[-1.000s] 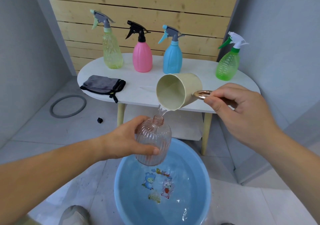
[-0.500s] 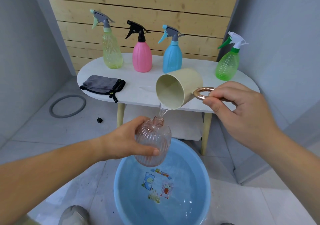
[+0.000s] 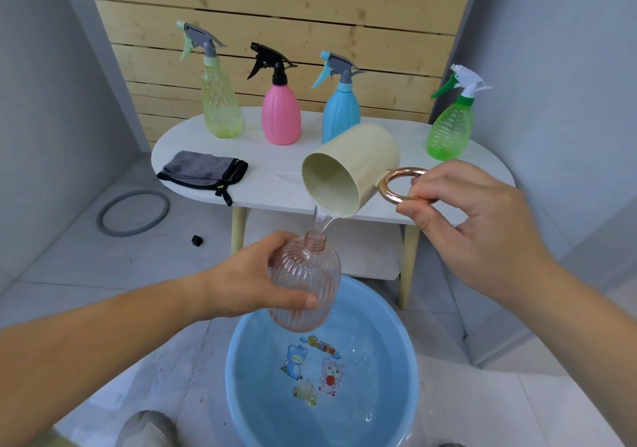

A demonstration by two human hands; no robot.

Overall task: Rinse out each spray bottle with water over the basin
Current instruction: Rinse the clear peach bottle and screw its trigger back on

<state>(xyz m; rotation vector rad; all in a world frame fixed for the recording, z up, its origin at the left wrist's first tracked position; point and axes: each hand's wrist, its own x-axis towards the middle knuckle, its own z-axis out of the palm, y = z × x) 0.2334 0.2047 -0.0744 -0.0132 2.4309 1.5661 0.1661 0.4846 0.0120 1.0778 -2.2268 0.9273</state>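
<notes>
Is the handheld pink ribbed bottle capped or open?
Open: the clear pink ribbed bottle has no sprayer; water from the tilted beige cup streams into its neck.

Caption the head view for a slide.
Left hand holds uncapped ribbed bottle over the basin; right hand pours water in from a beige cup.

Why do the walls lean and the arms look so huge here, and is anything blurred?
Head view: the wide-angle lens bends the edges, tilting the walls and swelling the forearms; light is soft, shadows faint; water in the basin glints; the stream from the cup is smeared, while the clear bottle and left hand look sharp.
</notes>
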